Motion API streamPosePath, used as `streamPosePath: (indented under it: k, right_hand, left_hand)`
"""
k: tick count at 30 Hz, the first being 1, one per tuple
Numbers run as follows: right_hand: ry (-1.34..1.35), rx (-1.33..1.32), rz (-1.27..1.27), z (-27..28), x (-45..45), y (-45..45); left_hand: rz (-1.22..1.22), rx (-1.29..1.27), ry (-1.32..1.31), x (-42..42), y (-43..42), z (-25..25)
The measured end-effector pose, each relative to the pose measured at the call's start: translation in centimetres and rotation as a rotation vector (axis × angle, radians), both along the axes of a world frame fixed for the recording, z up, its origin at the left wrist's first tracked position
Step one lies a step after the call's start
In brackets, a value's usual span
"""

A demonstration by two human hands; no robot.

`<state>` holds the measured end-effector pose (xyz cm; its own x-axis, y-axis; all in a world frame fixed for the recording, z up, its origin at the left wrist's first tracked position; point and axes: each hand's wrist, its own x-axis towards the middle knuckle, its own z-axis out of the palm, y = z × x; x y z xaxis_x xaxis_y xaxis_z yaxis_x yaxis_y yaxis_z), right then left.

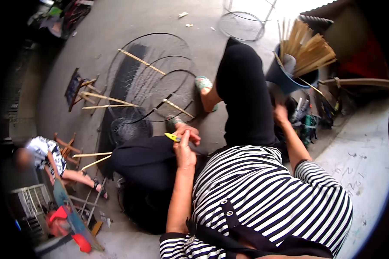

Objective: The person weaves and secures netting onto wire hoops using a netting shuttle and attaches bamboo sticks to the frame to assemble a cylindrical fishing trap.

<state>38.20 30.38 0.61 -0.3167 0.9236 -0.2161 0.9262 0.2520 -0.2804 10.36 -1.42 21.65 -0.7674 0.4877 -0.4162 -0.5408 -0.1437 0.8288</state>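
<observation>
My left hand (185,149) rests over my left thigh, fingers closed around a small yellow-green tool (173,137) whose kind I cannot make out. To my right, my right hand (281,114) reaches down beside a blue bucket (272,73), close to a dark rounded object (275,93); its fingers are blurred and partly hidden. Loose tools (300,110) lie just right of that hand. In front of my feet stands a round wire frame (153,110) with thin mesh and dark hoops, and wooden strips (142,61) are attached across it.
Many thin wooden sticks (307,49) fill the bucket. Another wire frame (242,26) stands farther off. At the left are a small stool (75,88) and a seated person (52,157). Red items (60,220) lie near a bluish board (73,216). A pale surface (354,168) is at my right.
</observation>
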Motion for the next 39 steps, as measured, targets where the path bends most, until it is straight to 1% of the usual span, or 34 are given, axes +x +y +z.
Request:
streamPosePath:
  k: [1, 2, 3, 4, 5, 6, 7, 8, 9, 10, 11, 12, 14, 15, 16, 17, 18, 19, 20, 21, 22, 23, 24, 26, 27, 30, 31, 34, 35, 39]
  right_hand:
    - [0.105, 0.119, 0.0, 3.2, -1.1, -0.1]
    - [0.255, 0.307, 0.04, 8.1, -2.7, -0.7]
    - [0.496, 0.562, 0.139, 13.2, -4.6, -1.2]
    - [0.828, 0.402, 0.142, 20.2, -6.6, -3.2]
    - [0.904, 0.384, 0.291, 26.1, -8.0, -5.5]
    - [1.004, 0.317, 0.552, 29.6, -9.1, -7.4]
    - [0.952, 0.22, 0.772, 32.0, -10.2, -9.5]
    - [0.927, 0.056, 0.846, 33.2, -11.5, -12.1]
    - [0.865, -0.111, 0.888, 33.5, -12.6, -14.5]
    - [0.747, -0.34, 0.924, 33.8, -13.4, -16.1]
    - [0.817, -0.449, 0.885, 31.5, -14.0, -17.3]
    - [0.762, -0.477, 0.906, 32.3, -14.1, -17.3]
    - [0.576, -0.387, 1.116, 33.1, -14.0, -15.7]
    - [0.558, -0.428, 1.186, 33.1, -13.4, -14.4]
    - [0.42, -0.552, 1.282, 33.7, -13.1, -12.5]
    - [0.471, -0.627, 1.299, 33.9, -12.6, -10.9]
    - [0.626, -0.906, 1.126, 33.6, -12.0, -9.1]
    - [0.655, -0.922, 0.996, 34.0, -11.2, -7.2]
    - [0.831, -0.93, 0.832, 33.5, -10.3, -5.5]
    - [1.139, -0.904, 0.601, 32.7, -9.8, -4.8]
    - [1.437, -0.898, 0.511, 32.9, -10.6, -4.6]
    - [1.801, -1.016, 0.48, 33.2, -11.8, -4.3]
    - [1.827, -0.996, 0.48, 33.3, -12.7, -3.8]
    - [1.88, -0.959, 0.479, 33.3, -14.0, -3.2]
    - [1.769, -0.891, 0.506, 33.2, -14.6, -3.4]
    - [1.605, -0.717, 0.659, 33.3, -16.3, -4.2]
    - [1.604, -0.664, 0.702, 32.9, -16.7, -3.8]
    - [1.495, -0.541, 0.628, 32.5, -17.4, -3.7]
    - [1.509, -0.561, 0.627, 32.1, -17.5, -3.8]
    - [1.204, -0.477, 0.496, 31.6, -18.2, -5.2]
  left_hand:
    - [-0.01, 0.072, 0.045, -0.1, 0.1, 0.3]
    - [-0.024, 0.103, 0.066, 0.0, 0.4, 1.8]
    - [0.002, 0.153, 0.051, -0.2, 0.6, 2.5]
    - [0.026, 0.204, 0.029, -0.1, 0.9, 3.1]
    - [0.021, 0.302, -0.014, 0.2, 1.3, 4.2]
    - [-0.028, 0.385, -0.039, 0.6, 2.0, 5.7]
    - [-0.052, 0.422, -0.009, 1.3, 2.8, 7.1]
    - [-0.075, 0.464, 0.02, 2.1, 3.7, 8.5]
    - [-0.108, 0.492, 0.041, 2.9, 4.2, 9.9]
    - [-0.138, 0.519, 0.061, 3.5, 4.5, 10.8]
    - [-0.119, 0.47, 0.081, 3.8, 4.2, 11.1]
    - [-0.124, 0.511, 0.123, 3.4, 3.9, 11.2]
    - [-0.078, 0.57, 0.114, 1.6, 2.2, 12.1]
    - [-0.013, 0.598, 0.096, -0.1, 0.9, 11.4]
    - [0.047, 0.617, 0.078, -1.8, -0.5, 11.5]
    - [0.101, 0.515, 0.154, -3.3, -1.9, 11.3]
    - [0.141, 0.323, 0.305, -4.4, -3.1, 11.4]
    - [0.171, 0.111, 0.48, -5.4, -4.1, 10.9]
    - [0.193, -0.103, 0.651, -6.2, -4.4, 10.2]
    - [0.189, -0.336, 0.998, -6.5, -3.9, 11.0]
    - [0.169, -0.573, 1.34, -7.0, -3.3, 11.9]
    - [0.106, -0.612, 1.48, -7.8, -2.8, 11.2]
    - [-0.001, -0.761, 1.592, -8.1, -2.3, 11.5]
    - [-0.229, -0.826, 1.671, -8.9, -1.6, 10.7]
    - [-0.2, -0.813, 1.664, -9.0, -1.0, 10.3]
    - [-0.184, -0.731, 1.62, -9.9, -0.8, 9.3]
    - [-0.158, -0.688, 1.64, -10.2, -0.7, 9.1]
    - [-0.168, -0.645, 1.576, -10.6, -0.8, 8.3]
    - [-0.163, -0.635, 1.576, -10.6, -1.0, 8.2]
    - [-0.149, -0.603, 1.546, -10.8, -1.3, 8.1]
